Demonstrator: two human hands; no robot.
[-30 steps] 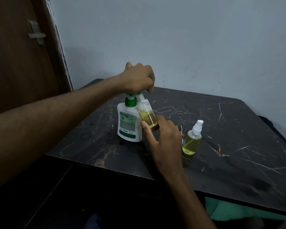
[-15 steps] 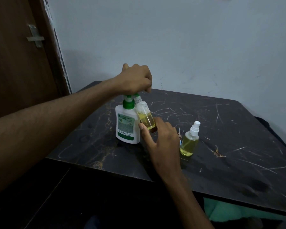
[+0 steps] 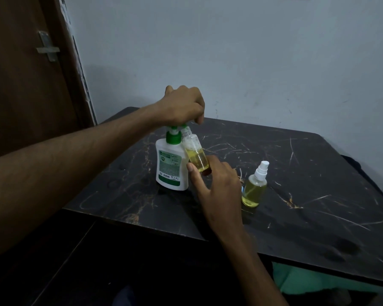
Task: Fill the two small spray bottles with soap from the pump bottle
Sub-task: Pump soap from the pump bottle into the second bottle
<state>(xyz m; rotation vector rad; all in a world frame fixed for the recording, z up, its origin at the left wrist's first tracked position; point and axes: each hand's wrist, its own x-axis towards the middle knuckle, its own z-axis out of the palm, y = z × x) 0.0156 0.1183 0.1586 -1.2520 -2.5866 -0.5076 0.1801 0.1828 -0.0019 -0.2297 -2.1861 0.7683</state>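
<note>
Right hand [image 3: 217,186] holds the open spray bottle [image 3: 196,154] by its base, thumb & fingers curled round the bottom, tilted so its neck leans in under the pump spout. Left hand [image 3: 182,106] is the other grip: curled over the pump head, pressing down on the pump bottle [image 3: 170,166], which stands on the desk [image 3: 307,217] right beside the small 1. Yellow soap fills roughly the lower half of the tilted bottle, w/ foam or haze above. The 2nd spray bottle [image 3: 254,188] stands upright to the right, cap on, mostly full, so prob. done.

Step in hand, as I judge it: topping up bottle no. 2. To do it well: keep the neck directly under the spout, press slow & full strokes, steady the base so it doesn't slip, stop short of the neck so the sprayer fits w/o overflow.
</note>
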